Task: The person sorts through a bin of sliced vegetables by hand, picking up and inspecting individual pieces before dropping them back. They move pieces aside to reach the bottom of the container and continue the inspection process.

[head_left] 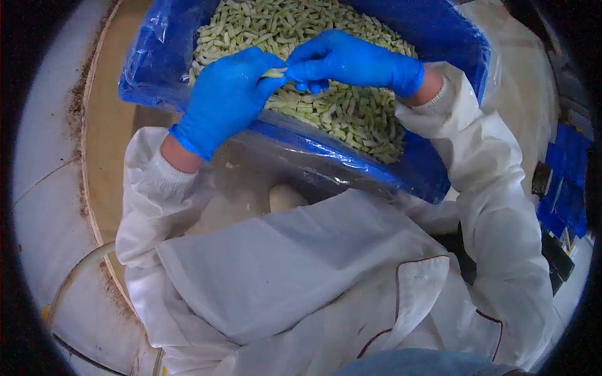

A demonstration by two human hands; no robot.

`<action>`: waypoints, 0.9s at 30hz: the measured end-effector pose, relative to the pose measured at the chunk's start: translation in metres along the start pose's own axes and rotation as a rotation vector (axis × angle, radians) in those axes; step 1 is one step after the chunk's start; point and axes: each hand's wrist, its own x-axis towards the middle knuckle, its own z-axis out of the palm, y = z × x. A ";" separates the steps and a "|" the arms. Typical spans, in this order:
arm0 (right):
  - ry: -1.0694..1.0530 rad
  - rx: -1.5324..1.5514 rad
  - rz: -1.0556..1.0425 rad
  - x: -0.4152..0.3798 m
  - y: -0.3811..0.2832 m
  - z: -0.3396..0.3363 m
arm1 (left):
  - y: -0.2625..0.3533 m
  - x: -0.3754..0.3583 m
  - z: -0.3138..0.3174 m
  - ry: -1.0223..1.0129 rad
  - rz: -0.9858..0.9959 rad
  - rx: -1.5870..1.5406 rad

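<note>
Both of my hands wear blue gloves and meet over a blue crate (150,59) lined with clear plastic. Inside it lies a deep heap of pale green cut vegetable strips (351,116). My left hand (231,97) is closed, pinching one vegetable strip (274,73) between thumb and fingers. At the strip's other end, the fingertips of my right hand (351,61) are pressed together on it. The fingers partly cover the strip, so its full length is hidden.
Plastic film (301,153) hangs over the crate's near edge. A tan board edge (103,150) runs along the left, beside a stained pale surface (47,163). Blue material (564,182) sits at the far right. My white apron (301,263) lies close below the crate.
</note>
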 end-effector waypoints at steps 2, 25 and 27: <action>0.023 -0.025 -0.028 0.003 -0.007 -0.001 | 0.000 0.003 -0.005 -0.070 -0.010 0.132; 0.336 -0.908 -0.431 0.064 0.130 0.081 | -0.099 0.018 -0.040 0.509 -0.497 -0.259; 0.287 -0.758 -0.466 0.075 0.116 0.056 | -0.107 0.017 -0.045 0.514 -0.615 -0.445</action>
